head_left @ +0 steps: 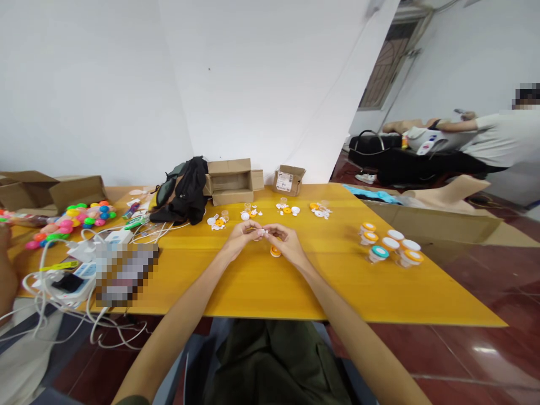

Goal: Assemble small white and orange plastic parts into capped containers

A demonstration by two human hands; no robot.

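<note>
Both hands meet over the middle of the yellow table (236,287), fingertips pinched close together. My left hand (243,235) and my right hand (284,241) grip a small white plastic part (262,233), whose exact shape is too small to make out. Just under my right hand, an orange-and-white round piece (275,251) rests on the tabletop. Beyond the hands lie small groups of loose white and orange plastic parts (218,223), some with clear cups (225,214). To the right stand several clear jars with orange, white and teal lids (379,253).
Cardboard boxes (231,181) and a black bag (185,194) sit along the wall. At left are power strips with tangled white cables (86,275), a blurred-out phone (129,274) and colourful balls (80,219). Another person (502,135) sits at the far right.
</note>
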